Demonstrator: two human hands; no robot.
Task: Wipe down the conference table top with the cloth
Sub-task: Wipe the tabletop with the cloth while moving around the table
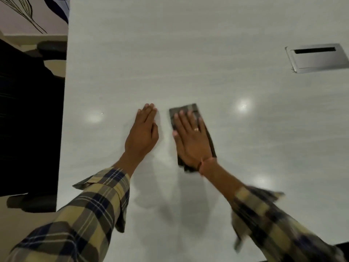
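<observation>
Cloth (190, 110) lies under your flat right hand (190, 137), mid-wipe; left hand (143, 133) rests flat beside it on the surface (188, 53); next, sweep toward the metal hatch (319, 58).

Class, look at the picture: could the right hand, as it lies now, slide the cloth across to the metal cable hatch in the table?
Probably yes. The right hand lies flat on the cloth, and only bare table top shows between it and the cable hatch. Whether the arm stretches that far is uncertain.

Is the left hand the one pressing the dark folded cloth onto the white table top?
No: the right hand lies flat on the dark folded cloth, while the left hand rests with straight fingers on the bare white table top.
</observation>
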